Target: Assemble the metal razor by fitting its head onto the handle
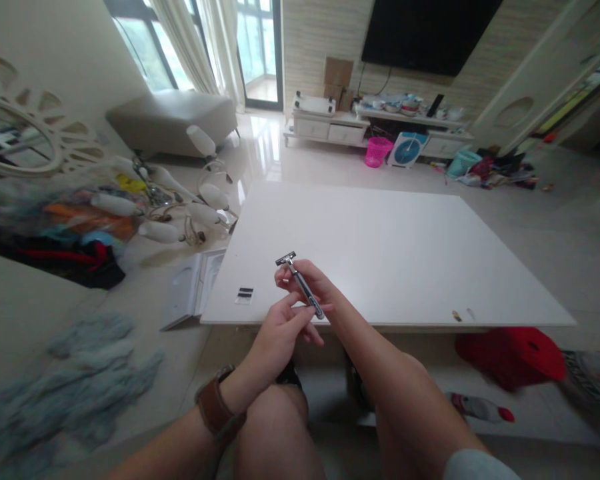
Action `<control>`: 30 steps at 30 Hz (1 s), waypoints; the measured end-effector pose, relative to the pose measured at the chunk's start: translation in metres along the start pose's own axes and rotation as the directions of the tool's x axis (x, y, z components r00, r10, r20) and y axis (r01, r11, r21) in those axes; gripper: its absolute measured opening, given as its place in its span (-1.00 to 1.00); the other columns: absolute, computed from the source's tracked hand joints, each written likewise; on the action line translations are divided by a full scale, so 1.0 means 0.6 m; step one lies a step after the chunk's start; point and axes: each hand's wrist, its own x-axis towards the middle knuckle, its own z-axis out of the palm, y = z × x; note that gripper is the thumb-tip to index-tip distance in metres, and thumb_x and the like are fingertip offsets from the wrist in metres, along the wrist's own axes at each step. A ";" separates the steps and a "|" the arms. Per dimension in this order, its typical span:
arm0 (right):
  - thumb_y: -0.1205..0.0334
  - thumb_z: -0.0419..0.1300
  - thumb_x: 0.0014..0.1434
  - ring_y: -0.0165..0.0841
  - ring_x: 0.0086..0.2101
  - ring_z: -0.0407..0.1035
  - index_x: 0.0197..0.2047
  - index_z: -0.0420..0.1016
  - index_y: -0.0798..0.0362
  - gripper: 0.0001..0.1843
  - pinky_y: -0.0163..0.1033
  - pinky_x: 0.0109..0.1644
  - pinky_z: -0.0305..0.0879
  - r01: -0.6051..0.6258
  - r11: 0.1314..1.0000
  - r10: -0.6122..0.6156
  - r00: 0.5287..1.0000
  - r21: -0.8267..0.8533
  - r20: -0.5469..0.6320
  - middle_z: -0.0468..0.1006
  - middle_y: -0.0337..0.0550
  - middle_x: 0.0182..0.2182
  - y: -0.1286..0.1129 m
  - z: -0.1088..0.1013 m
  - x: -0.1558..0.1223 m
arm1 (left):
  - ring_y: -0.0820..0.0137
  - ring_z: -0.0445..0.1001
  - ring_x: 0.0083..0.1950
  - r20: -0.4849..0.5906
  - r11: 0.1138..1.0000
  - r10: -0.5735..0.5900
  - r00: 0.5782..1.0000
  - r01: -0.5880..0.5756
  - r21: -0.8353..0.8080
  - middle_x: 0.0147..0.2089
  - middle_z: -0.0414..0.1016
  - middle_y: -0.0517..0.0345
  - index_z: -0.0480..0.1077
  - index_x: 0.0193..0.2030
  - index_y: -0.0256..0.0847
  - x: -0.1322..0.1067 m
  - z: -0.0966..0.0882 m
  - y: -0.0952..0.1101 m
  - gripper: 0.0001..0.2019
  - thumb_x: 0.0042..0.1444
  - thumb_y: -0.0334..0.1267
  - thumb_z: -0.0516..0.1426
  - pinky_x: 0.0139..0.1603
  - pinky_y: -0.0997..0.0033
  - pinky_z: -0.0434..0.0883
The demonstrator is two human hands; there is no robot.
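A safety razor with a silver head and a dark handle is held above the near edge of the white table. Its head points up and to the left. My right hand is closed around the upper handle, just below the head. At the lower end of the handle, the thumb and fingers of my left hand pinch the razor. A brown band circles my left wrist. Left of the hands, a small clear packet with dark strips lies on the tabletop.
Near the table's right front edge lie a small gold-and-dark piece and a clear scrap. A lamp with several white shades stands on the floor to the left, beside an open white box. Below the table's right side are a red object and a bottle.
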 end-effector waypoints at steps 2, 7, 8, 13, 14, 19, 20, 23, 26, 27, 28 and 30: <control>-0.06 0.48 -0.09 -0.39 -0.32 0.38 -0.53 0.55 0.13 -0.60 -0.25 -0.13 0.32 0.014 1.000 -0.014 0.999 0.018 0.031 0.54 -0.15 -0.43 0.004 0.003 -0.004 | 0.43 0.49 -0.57 0.006 1.000 0.006 1.000 -0.006 0.019 -0.11 0.65 -0.17 0.38 -0.09 -0.29 -0.002 0.002 -0.002 -0.67 0.14 -0.07 0.16 -0.46 0.43 0.31; -0.09 0.44 -0.05 -0.39 -0.34 0.34 -0.54 0.55 0.13 -0.58 -0.24 -0.12 0.28 -0.015 0.997 0.011 0.998 0.074 0.060 0.47 -0.19 -0.51 0.019 0.007 -0.012 | 0.39 0.53 -0.56 0.015 0.999 -0.023 1.000 0.022 0.025 -0.12 0.66 -0.18 0.43 -0.16 -0.29 -0.003 0.003 -0.006 -0.67 0.15 -0.02 0.14 -0.47 0.43 0.31; -0.10 0.43 -0.04 -0.38 -0.33 0.34 -0.55 0.54 0.13 -0.57 -0.23 -0.10 0.27 -0.016 0.997 0.011 0.998 0.072 0.069 0.46 -0.19 -0.52 0.023 0.006 -0.011 | 0.38 0.53 -0.55 0.004 0.999 -0.031 0.999 0.031 0.018 -0.12 0.66 -0.18 0.44 -0.18 -0.30 -0.003 0.003 -0.007 -0.66 0.15 -0.01 0.14 -0.47 0.43 0.32; -0.13 0.41 -0.01 -0.34 -0.34 0.33 -0.58 0.50 0.10 -0.55 -0.18 -0.10 0.26 -0.028 1.000 0.026 0.975 0.008 0.219 0.45 -0.19 -0.55 0.034 -0.002 0.006 | 0.35 0.54 -0.55 -0.038 0.999 -0.049 0.998 0.048 -0.022 -0.17 0.66 -0.20 0.49 -0.24 -0.32 -0.001 0.001 -0.006 -0.62 0.15 0.02 0.11 -0.48 0.43 0.30; -0.13 0.42 -0.03 -0.33 -0.34 0.34 -0.60 0.49 0.09 -0.54 -0.17 -0.11 0.27 -0.047 0.999 0.046 0.969 -0.004 0.242 0.46 -0.18 -0.55 0.035 -0.005 0.010 | 0.34 0.54 -0.55 -0.042 0.998 -0.049 0.998 0.048 -0.028 -0.18 0.66 -0.20 0.49 -0.26 -0.32 -0.001 0.001 -0.007 -0.62 0.15 0.03 0.11 -0.49 0.43 0.30; -0.18 0.41 -0.05 -0.30 -0.35 0.33 -0.59 0.52 0.09 -0.52 -0.17 -0.20 0.27 -0.112 0.992 0.124 0.949 -0.056 0.289 0.47 -0.14 -0.55 0.038 -0.013 0.014 | 0.33 0.53 -0.57 -0.075 0.999 -0.047 0.996 0.046 -0.025 -0.24 0.66 -0.20 0.49 -0.34 -0.32 0.001 0.000 -0.011 -0.56 0.12 0.10 0.12 -0.51 0.42 0.29; -0.18 0.40 -0.04 -0.31 -0.36 0.32 -0.57 0.52 0.09 -0.53 -0.19 -0.23 0.27 -0.120 0.991 0.132 0.947 -0.058 0.294 0.47 -0.13 -0.54 0.038 -0.014 0.013 | 0.33 0.53 -0.57 -0.082 0.999 -0.046 0.996 0.045 -0.017 -0.26 0.66 -0.19 0.49 -0.35 -0.33 0.001 0.000 -0.011 -0.55 0.12 0.11 0.12 -0.51 0.42 0.30; -0.16 0.40 -0.02 -0.33 -0.38 0.32 -0.56 0.53 0.11 -0.53 -0.21 -0.26 0.26 -0.130 0.990 0.141 0.941 -0.054 0.306 0.48 -0.11 -0.52 0.038 -0.014 0.010 | 0.31 0.53 -0.56 -0.086 0.998 -0.050 0.995 0.052 0.018 -0.40 0.63 -0.14 0.51 -0.36 -0.34 0.001 0.000 -0.008 -0.53 0.12 0.13 0.11 -0.51 0.42 0.29; -0.14 0.40 -0.01 -0.35 -0.40 0.31 -0.55 0.54 0.11 -0.55 -0.25 -0.29 0.24 -0.125 0.991 0.136 0.940 -0.054 0.312 0.48 -0.13 -0.52 0.035 -0.012 0.007 | 0.30 0.53 -0.56 -0.081 0.997 -0.049 0.995 0.053 0.052 -0.51 0.58 -0.09 0.52 -0.36 -0.34 0.001 0.001 -0.006 -0.51 0.16 0.12 0.06 -0.50 0.42 0.30; -0.13 0.40 -0.02 -0.36 -0.41 0.30 -0.56 0.54 0.11 -0.56 -0.26 -0.31 0.22 -0.124 0.990 0.137 0.939 -0.060 0.314 0.48 -0.14 -0.52 0.034 -0.011 0.007 | 0.30 0.53 -0.55 -0.082 0.997 -0.051 0.995 0.056 0.057 -0.51 0.58 -0.10 0.52 -0.37 -0.34 0.001 0.001 -0.007 -0.51 0.16 0.12 0.05 -0.49 0.42 0.31; -0.13 0.40 -0.02 -0.37 -0.43 0.29 -0.56 0.53 0.10 -0.56 -0.27 -0.33 0.21 -0.124 0.990 0.139 0.938 -0.067 0.317 0.47 -0.15 -0.54 0.033 -0.010 0.007 | 0.30 0.53 -0.56 -0.083 0.997 -0.056 0.995 0.061 0.055 -0.50 0.59 -0.11 0.51 -0.37 -0.34 0.001 0.001 -0.008 -0.50 0.16 0.12 0.05 -0.50 0.42 0.31; -0.13 0.41 -0.03 -0.37 -0.44 0.28 -0.58 0.52 0.11 -0.55 -0.28 -0.35 0.19 -0.125 0.989 0.143 0.938 -0.079 0.315 0.45 -0.16 -0.57 0.032 -0.010 0.006 | 0.30 0.53 -0.56 -0.085 0.996 -0.072 0.994 0.075 0.039 -0.43 0.62 -0.15 0.51 -0.38 -0.33 0.002 0.001 -0.011 -0.50 0.15 0.13 0.06 -0.51 0.41 0.30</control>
